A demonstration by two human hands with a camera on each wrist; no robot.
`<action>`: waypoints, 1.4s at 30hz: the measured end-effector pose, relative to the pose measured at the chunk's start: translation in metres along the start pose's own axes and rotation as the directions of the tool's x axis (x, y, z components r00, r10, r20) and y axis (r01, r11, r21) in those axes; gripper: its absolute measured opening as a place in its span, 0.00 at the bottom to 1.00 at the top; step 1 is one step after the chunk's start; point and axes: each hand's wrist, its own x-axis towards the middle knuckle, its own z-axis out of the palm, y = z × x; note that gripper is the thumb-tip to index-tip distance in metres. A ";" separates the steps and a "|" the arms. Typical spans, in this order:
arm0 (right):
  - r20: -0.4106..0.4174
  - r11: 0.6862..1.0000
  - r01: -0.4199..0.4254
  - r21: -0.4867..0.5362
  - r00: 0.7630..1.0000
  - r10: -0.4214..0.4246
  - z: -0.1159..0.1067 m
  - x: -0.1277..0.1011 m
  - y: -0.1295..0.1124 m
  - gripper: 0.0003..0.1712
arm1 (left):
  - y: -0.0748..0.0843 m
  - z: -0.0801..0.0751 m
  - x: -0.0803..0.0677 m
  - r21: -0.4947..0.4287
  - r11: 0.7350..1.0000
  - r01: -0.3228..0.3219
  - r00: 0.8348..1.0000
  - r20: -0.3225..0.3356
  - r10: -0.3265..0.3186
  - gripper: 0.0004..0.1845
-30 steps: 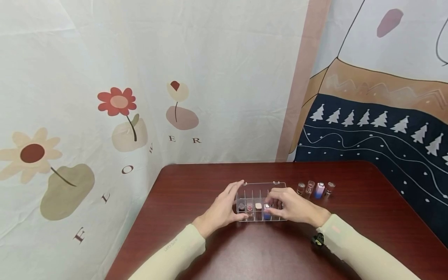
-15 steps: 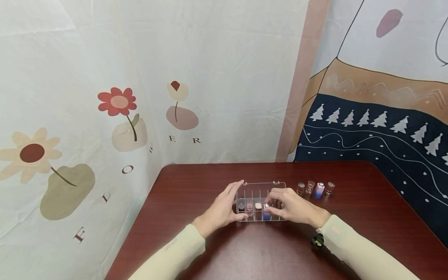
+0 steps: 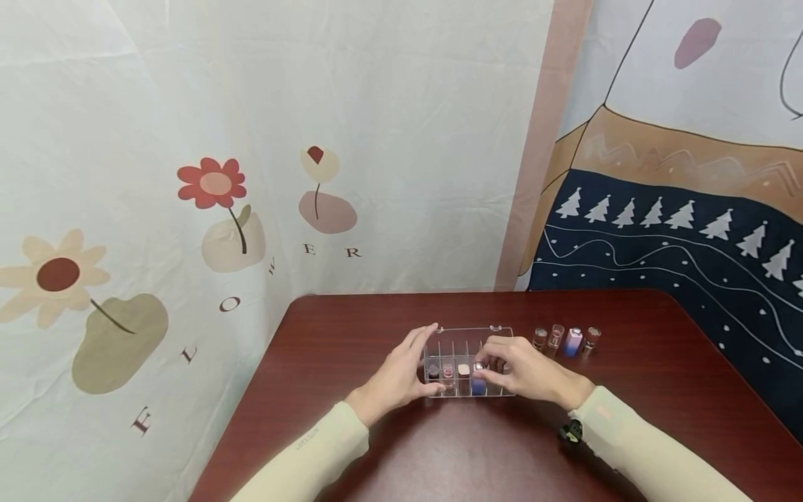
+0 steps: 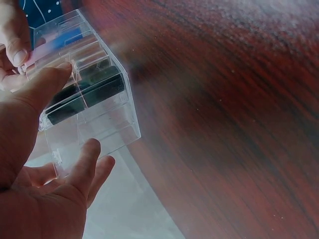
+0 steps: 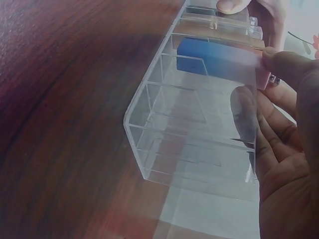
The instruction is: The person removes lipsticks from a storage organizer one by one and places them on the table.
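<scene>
Hands meet at a clear plastic organizer box (image 3: pixel 467 362) on the dark red table (image 3: pixel 477 446). The left hand (image 3: pixel 396 376) cups the box's left end, thumb on the near wall and fingers spread round the far side. The right hand (image 3: pixel 523 369) pinches the top of a blue-and-pink lipstick tube (image 3: pixel 479 382) standing in a slot just left of its fingertips; the slots under that palm hold nothing. Between the two hands, three more slots carry a black tube (image 3: pixel 433 371), a red one (image 3: pixel 448 374) and a beige one (image 3: pixel 463 369), their dividers walling each off. Beyond the right hand, well clear of the box, four loose tubes (image 3: pixel 564 339) stand in a row. Farther back hang a flower-printed cloth (image 3: pixel 213 195) and a tree-patterned cloth (image 3: pixel 677 237).
</scene>
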 end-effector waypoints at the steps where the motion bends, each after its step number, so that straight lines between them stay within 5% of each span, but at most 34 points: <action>1: -0.009 1.000 0.009 -0.005 1.000 -0.009 0.000 0.000 0.000 0.08 | 0.000 0.000 0.000 0.003 1.000 -0.001 1.000 0.000 0.001 0.62; 10: -0.069 0.996 0.066 -0.055 0.995 -0.069 -0.006 0.002 -0.001 0.11 | 0.000 0.001 0.000 0.018 1.000 0.001 1.000 -0.002 -0.001 0.63; 42: -0.149 0.995 0.068 -0.070 0.986 -0.078 -0.042 -0.004 -0.009 0.19 | -0.001 0.002 0.000 -0.002 1.000 -0.014 1.000 -0.013 0.014 0.63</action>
